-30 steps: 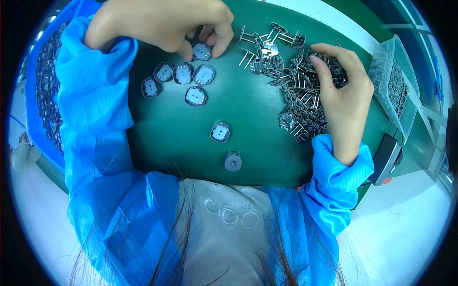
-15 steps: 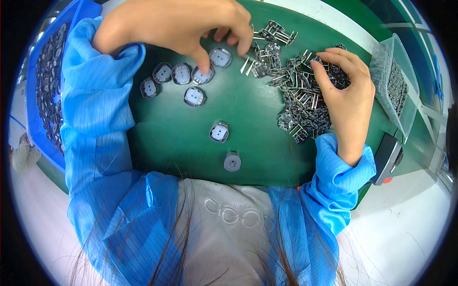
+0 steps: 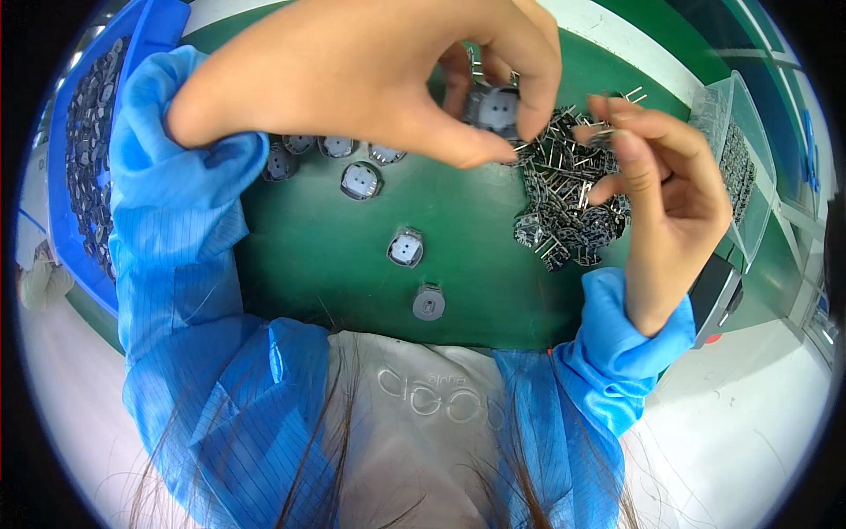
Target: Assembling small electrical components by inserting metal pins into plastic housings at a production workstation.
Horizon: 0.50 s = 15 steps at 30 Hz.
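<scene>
Entry, as I read it: left hand (image 3: 370, 79) pinches one round grey housing (image 3: 498, 108) top centre, right hand (image 3: 670, 185) nips a metal pin (image 3: 602, 134) beside it, approx. six housings (image 3: 360, 180) w/ white inserts laid out centre-left, pin pile (image 3: 564, 198) and blue tray (image 3: 84, 159) upper left both full, so I judge early stage.

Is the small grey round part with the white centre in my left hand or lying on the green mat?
In hand: left hand pinches grey round part above green mat.
</scene>
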### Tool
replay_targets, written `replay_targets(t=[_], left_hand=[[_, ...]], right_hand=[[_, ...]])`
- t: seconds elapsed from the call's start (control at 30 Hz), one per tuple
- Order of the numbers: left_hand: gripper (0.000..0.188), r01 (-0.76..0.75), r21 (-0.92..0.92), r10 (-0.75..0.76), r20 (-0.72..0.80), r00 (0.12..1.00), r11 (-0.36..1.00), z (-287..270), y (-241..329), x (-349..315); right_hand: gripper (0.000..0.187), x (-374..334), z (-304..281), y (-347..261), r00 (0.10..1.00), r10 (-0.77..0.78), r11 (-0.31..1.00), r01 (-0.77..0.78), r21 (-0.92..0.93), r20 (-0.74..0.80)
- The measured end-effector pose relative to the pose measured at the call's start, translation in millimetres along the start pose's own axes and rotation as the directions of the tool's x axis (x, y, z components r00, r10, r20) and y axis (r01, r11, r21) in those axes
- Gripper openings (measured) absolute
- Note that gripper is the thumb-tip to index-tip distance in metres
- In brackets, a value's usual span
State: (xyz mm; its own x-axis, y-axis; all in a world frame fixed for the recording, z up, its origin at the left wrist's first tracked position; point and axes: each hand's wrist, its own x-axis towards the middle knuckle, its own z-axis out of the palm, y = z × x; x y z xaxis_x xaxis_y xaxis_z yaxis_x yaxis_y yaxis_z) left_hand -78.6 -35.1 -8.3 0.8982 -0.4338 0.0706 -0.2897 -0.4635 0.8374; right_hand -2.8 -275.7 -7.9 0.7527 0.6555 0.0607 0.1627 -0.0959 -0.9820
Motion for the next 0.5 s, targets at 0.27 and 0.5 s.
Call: replay_targets(t=[0.27,0.5], left_hand=[[0.03,-0.107,-0.275,0.015,-0.317,0.948,0.955,21,18,-1],[0.032,-0.243,-0.135,0.185,-0.342,0.921,0.961,19,0,1]], right_hand=[[0.012,1,12,16,0.881,-0.471,0.859,0.47,-0.204,0.046],[0.05,-2,13,5,1.0,0.012,0.976,-0.009,0.218,-0.013]])
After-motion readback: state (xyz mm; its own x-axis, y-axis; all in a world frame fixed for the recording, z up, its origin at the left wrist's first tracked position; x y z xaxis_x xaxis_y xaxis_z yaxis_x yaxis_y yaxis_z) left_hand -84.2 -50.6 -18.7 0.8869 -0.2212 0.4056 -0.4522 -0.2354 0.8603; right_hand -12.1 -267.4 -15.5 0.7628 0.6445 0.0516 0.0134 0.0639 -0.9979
